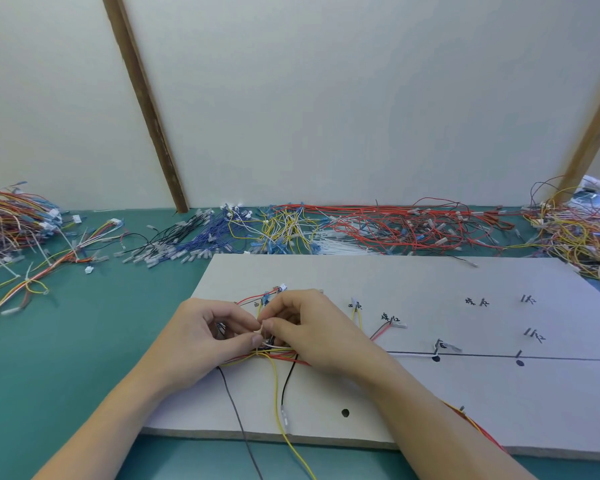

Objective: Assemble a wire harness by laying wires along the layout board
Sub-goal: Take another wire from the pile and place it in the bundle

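A grey layout board (430,403) with a black drawn line, handwritten labels and pegs lies on the green table. At its left part a bundle of red, yellow, black and white wires (274,351) crosses a peg. My left hand (205,336) and my right hand (312,327) meet over this bundle, fingertips pinched together on a small white piece at the wire junction. A yellow wire (278,403) and a black wire (286,382) hang down from the bundle toward the board's near edge. A white wire (413,355) runs right along the drawn line.
Loose wire piles lie behind the board: black and blue (194,244), yellow (284,230), white (340,245), red (413,226). Mixed heaps sit at far left (11,220) and far right (579,233). Red and yellow wires (475,427) pass under my right forearm.
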Motion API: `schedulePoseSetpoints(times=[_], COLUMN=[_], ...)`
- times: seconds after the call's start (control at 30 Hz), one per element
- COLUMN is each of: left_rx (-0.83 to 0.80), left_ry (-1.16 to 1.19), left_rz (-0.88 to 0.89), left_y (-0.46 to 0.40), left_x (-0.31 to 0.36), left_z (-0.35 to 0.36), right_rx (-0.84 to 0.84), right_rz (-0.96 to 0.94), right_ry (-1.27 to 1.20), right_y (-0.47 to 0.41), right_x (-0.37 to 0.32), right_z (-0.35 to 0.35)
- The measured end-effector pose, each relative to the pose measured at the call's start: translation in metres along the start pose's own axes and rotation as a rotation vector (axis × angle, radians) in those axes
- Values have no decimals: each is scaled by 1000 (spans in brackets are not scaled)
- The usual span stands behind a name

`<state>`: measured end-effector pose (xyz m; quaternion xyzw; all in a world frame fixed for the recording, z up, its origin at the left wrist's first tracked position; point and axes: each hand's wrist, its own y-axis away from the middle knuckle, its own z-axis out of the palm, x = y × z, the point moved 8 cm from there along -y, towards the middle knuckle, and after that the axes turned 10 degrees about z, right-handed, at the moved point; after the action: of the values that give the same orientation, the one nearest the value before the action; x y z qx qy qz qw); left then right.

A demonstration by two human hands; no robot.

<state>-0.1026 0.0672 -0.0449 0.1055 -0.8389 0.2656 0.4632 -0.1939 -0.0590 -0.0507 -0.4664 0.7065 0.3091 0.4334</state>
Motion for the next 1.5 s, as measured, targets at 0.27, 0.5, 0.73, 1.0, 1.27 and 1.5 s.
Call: schedulePoseSetpoints(times=[0.27,0.5,0.73,1.0,1.27,1.5], left_rx=[43,72,75,64,55,64], left_ry=[-20,-48,-50,-44,-68,-45], left_rz=[52,64,53,56,58,51], left_y=[0,0,1,1,1,1], left_x=[3,4,3,7,5,8], left_z=[-4,-7,-7,-5,-6,-6], right_rx=[17,26,20,25,13,4], right_rz=[-4,6,2,3,11,-6], right_ry=[33,20,50,43,71,86], right_y=[0,-1,0,0,1,2], right_x=[0,1,1,0,-1,-2], right_z=[-1,-1,-1,-1,0,1])
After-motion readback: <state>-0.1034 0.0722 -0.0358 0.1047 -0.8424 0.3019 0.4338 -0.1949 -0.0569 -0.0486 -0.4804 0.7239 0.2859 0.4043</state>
